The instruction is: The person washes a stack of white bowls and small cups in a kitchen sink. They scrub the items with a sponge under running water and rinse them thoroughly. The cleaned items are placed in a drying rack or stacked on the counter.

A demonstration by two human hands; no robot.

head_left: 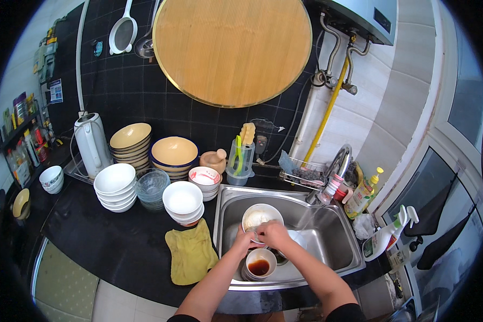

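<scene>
Over a steel sink (338,252), 2 bare hands meeting at the middle. Left hand (245,238) curled, fingers narrow, gripping the near rim of a white bowl (261,216) tipped up in the basin, pale residue inside. Right hand (276,233) closed as well, pressed to the same bowl's lower edge, touching the left; whether a cloth or sponge sits inside that fist, impossible to tell. Just below the hands, a second white bowl (259,264) standing upright on the sink floor, holding dark brown liquid (seemingly stacked on another dish beneath). A thin stream of water falling from the chrome tap (335,170) at the basin's back right corner.

Left of the sink, on the black counter (107,241): a yellow cloth (190,252) lying flat just beside the basin edge, a stack of small white bowls (182,201) behind it, a glass bowl (151,185), a taller stack of white bowls (115,185), 2 stacks of tan bowls (130,140) against the dark tiled wall, and a white electric kettle (91,142) further left. A clear utensil holder (240,161) near the sink's back rim. Right of the tap, a yellow dish-soap bottle (364,192) and a white spray bottle (383,236). Above, a large round wooden board (232,48) leaning on the wall.
</scene>
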